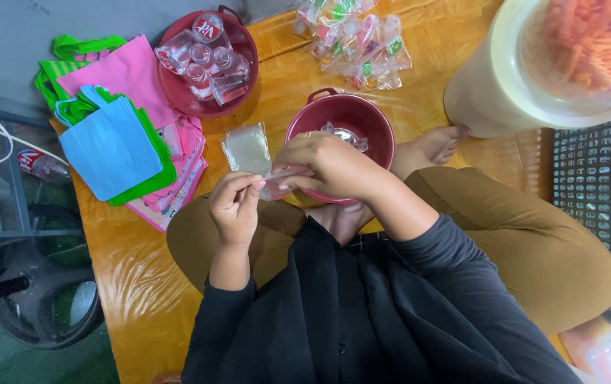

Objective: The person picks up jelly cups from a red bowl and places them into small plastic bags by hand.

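Note:
My left hand (234, 203) pinches one end of a small clear plastic bag (275, 186) with its fingertips. My right hand (327, 167) grips the other end of the same bag, over the near rim of a dark red bowl (376, 121) that holds a few clear plastic pieces. What is inside the bag is hidden by my fingers. I sit cross-legged on a glossy wooden platform (128, 270), in brown trousers and a dark long-sleeved top.
A second red bowl (184, 96) of small clear cups sits at the back left. Beside it lie pink, blue and green cloth bags (117, 135), a stack of clear flat bags (247, 148), a pile of filled packets (355, 43) and a big jar of orange sticks (569, 50).

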